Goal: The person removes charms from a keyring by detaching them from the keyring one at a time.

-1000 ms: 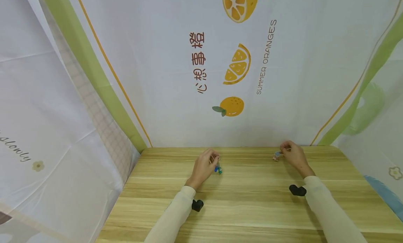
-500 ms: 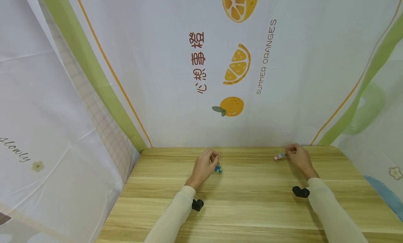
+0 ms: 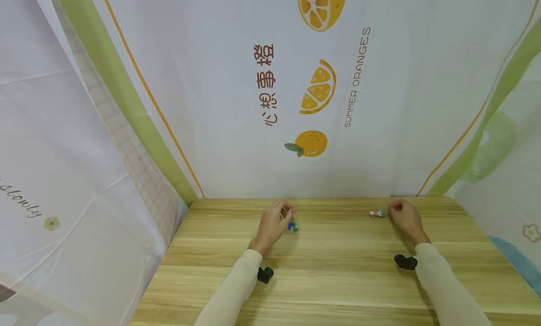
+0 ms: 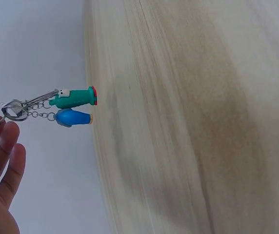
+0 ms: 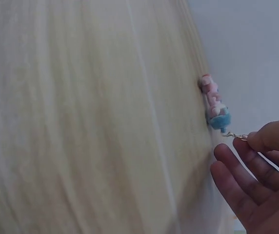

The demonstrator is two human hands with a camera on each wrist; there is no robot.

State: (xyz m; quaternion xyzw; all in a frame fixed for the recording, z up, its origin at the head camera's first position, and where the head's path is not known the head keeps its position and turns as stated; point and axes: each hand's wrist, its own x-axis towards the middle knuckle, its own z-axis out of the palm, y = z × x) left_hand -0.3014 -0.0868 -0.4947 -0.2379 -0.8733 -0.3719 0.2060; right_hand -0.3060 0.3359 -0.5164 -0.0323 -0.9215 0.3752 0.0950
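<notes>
Between thumb and fingertips my left hand pinches a metal ring, from which a keychain hangs on short chains. Its green figure with a red base and its blue figure dangle side by side, and a silver key or metal piece partly shows near the ring. Over at the right, my right hand pinches the gold-coloured chain of a second keychain, a small pink figure with a blue top. That figure lies on the table, pointing left away from the fingers.
Both hands work near the far edge of the wood-grain table. Right behind it hangs a white cloth printed with oranges. More cloth panels hang at the left and right. A black wrist camera sits at each sleeve.
My right hand has moved to the right and slightly down, and its pink and blue figure now lies stretched flat on the table. The left hand holds still.
</notes>
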